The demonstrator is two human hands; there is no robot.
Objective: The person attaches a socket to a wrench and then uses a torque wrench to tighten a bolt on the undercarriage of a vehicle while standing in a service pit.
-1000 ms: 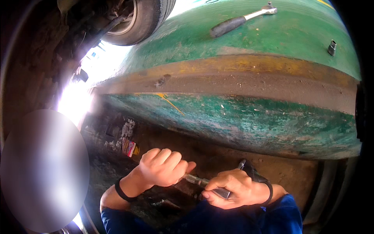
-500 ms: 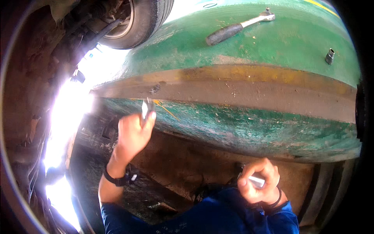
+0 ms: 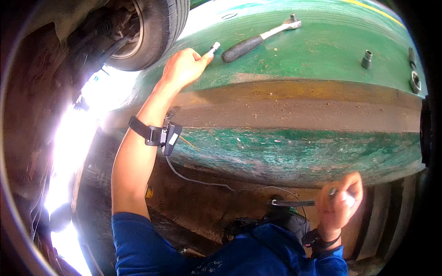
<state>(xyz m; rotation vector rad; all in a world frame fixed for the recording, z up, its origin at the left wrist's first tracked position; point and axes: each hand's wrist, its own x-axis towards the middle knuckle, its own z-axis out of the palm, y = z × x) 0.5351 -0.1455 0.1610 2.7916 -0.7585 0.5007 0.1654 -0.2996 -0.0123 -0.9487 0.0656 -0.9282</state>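
The left hand is extended over the green surface. A small metal socket is pinched between its thumb and forefinger, with one end projecting past the fingertips; the remaining fingers are curled inward.

A ratchet wrench is noted lying just to the right of these fingertips, its black handle directed toward them and its metal head farther away. It is not touched by the hand. A second socket is seen standing upright on the same surface, well to the right of the left fingers. Farther right again, a ring-shaped metal tool is observed. A tyre is located beyond the left fingers and to their left.

A brown ledge is found on the body side of the left fingers and is crossed by the forearm. A black box on a strap is worn at the left wrist.

The right hand is blurred; its fingers appear curled around a shiny metal part, though the exact grip cannot be confirmed. A dark bar extends leftward from beside these fingers; whether it is gripped cannot be told.
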